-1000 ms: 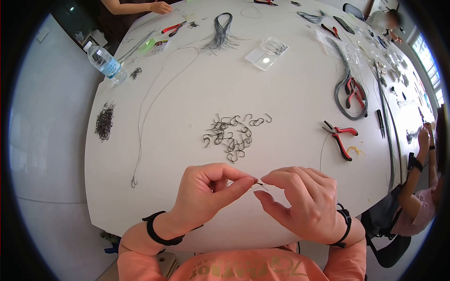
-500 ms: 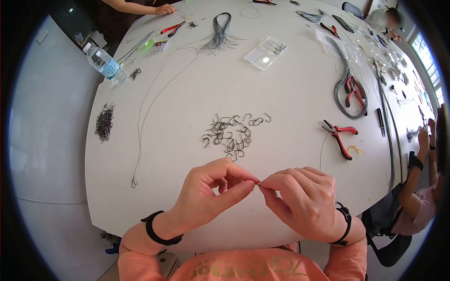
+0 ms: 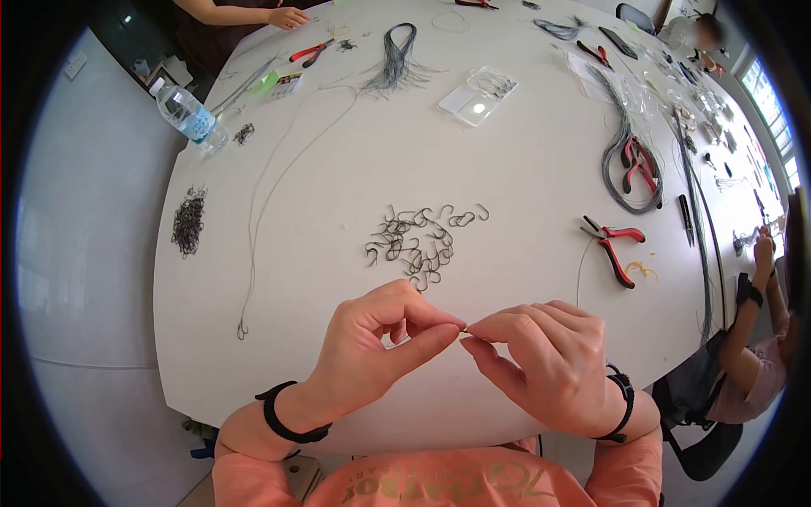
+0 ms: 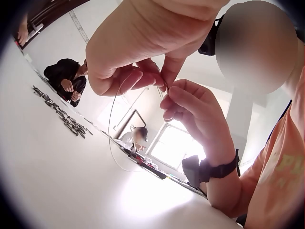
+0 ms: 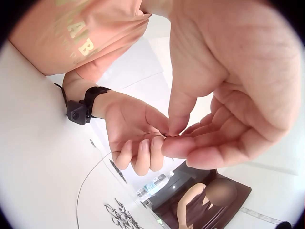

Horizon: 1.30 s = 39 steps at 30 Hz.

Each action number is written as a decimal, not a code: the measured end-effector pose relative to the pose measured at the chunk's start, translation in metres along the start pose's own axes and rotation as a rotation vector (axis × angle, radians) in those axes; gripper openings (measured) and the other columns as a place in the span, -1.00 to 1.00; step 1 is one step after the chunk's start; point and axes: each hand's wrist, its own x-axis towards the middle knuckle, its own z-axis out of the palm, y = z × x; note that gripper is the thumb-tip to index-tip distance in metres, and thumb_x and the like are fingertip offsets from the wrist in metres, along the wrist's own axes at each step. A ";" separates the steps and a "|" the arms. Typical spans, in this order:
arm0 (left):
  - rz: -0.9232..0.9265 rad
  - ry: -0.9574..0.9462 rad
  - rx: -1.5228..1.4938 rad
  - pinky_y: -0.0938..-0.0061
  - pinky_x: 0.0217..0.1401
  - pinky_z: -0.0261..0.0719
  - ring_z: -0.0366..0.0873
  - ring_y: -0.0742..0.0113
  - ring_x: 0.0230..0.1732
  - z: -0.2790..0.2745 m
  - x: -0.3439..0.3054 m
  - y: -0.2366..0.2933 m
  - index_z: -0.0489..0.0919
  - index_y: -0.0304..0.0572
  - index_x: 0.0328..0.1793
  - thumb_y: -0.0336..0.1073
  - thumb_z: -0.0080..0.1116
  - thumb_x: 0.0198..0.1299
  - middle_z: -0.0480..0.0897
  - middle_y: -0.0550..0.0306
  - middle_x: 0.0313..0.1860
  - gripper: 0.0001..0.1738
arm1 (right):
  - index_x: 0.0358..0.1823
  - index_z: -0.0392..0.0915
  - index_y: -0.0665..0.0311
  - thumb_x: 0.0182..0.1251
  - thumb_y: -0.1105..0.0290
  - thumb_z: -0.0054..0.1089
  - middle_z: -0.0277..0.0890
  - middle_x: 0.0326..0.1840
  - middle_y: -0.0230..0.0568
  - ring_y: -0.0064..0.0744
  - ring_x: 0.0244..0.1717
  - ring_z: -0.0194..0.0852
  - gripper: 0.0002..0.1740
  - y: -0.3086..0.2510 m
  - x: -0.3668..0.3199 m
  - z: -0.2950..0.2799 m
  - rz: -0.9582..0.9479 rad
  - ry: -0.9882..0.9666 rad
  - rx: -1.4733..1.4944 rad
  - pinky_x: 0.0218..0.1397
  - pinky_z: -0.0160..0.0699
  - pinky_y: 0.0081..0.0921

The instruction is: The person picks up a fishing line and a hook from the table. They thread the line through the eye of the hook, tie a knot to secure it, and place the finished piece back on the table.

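In the head view my left hand pinches a small dark fish hook between thumb and forefinger; most of it is hidden by the fingertips. My right hand meets it tip to tip, thumb and forefinger pinching fine line at the hook's end. Thin fishing line comes out of the left hand and hangs in a wide curve. Just beyond both hands lies a loose pile of dark fish hooks on the white table.
Red-handled pliers lie at right, near a coil of grey line with more pliers. A denser hook heap, a long line with a hook and a water bottle are at left. A clear box sits farther back.
My right thumb and forefinger have closed in on the dark tip that stuck out of the left fingers. The left hand has risen slightly. Across the table another person's hand has shifted.
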 end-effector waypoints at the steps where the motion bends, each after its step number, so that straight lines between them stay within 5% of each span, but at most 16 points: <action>1: 0.001 0.000 0.000 0.63 -0.39 0.22 0.40 0.67 -0.37 0.000 0.000 0.000 0.80 -0.01 -0.13 -0.38 0.40 0.27 0.65 0.40 -0.33 -0.91 | -0.34 0.52 0.20 0.08 0.52 0.46 0.53 -0.53 -0.42 -0.48 -0.62 0.49 -0.77 -0.001 0.001 -0.002 0.014 -0.008 0.006 -0.55 0.45 -0.56; 10: -0.045 -0.012 -0.053 0.66 -0.39 0.22 0.40 0.70 -0.38 0.001 -0.001 0.005 0.79 -0.02 -0.14 -0.37 0.39 0.28 0.64 0.42 -0.33 -0.93 | -0.39 0.50 0.18 0.04 0.57 0.42 0.50 -0.55 -0.43 -0.48 -0.63 0.48 -0.77 0.000 0.002 -0.008 0.038 -0.041 -0.013 -0.54 0.44 -0.54; 12: -0.108 -0.045 -0.048 0.64 -0.28 0.39 0.44 0.59 -0.30 0.000 -0.001 0.010 0.76 -0.27 -0.12 -0.59 0.28 0.30 0.54 0.30 -0.26 -0.88 | -0.39 0.50 0.18 0.03 0.58 0.41 0.50 -0.56 -0.43 -0.48 -0.63 0.47 -0.77 0.001 0.002 -0.008 0.033 -0.024 -0.003 -0.54 0.44 -0.53; 25: -0.142 -0.021 -0.070 0.64 -0.30 0.35 0.42 0.60 -0.30 0.002 -0.002 0.011 0.76 -0.27 -0.13 -0.52 0.28 0.32 0.52 0.32 -0.28 -0.92 | -0.46 0.44 0.17 0.02 0.56 0.39 0.42 -0.63 -0.45 -0.48 -0.67 0.40 -0.77 0.002 0.002 -0.008 0.034 0.007 -0.012 -0.57 0.41 -0.53; 27: -0.095 0.005 -0.114 0.70 -0.40 0.22 0.31 0.73 -0.44 0.003 -0.001 0.005 0.79 -0.08 -0.13 -0.38 0.38 0.30 0.60 0.43 -0.34 -0.94 | -0.46 0.44 0.17 0.01 0.56 0.38 0.42 -0.63 -0.45 -0.49 -0.67 0.40 -0.77 0.003 0.001 -0.007 0.032 0.008 -0.012 -0.57 0.41 -0.53; 39: -0.119 0.000 -0.171 0.73 -0.39 0.32 0.39 0.74 -0.41 0.003 -0.002 0.006 0.73 -0.22 -0.13 -0.40 0.32 0.36 0.65 0.36 -0.26 -0.93 | -0.46 0.43 0.17 0.02 0.58 0.38 0.38 -0.63 -0.45 -0.49 -0.68 0.37 -0.76 0.004 0.002 -0.007 0.019 0.004 -0.029 -0.55 0.41 -0.53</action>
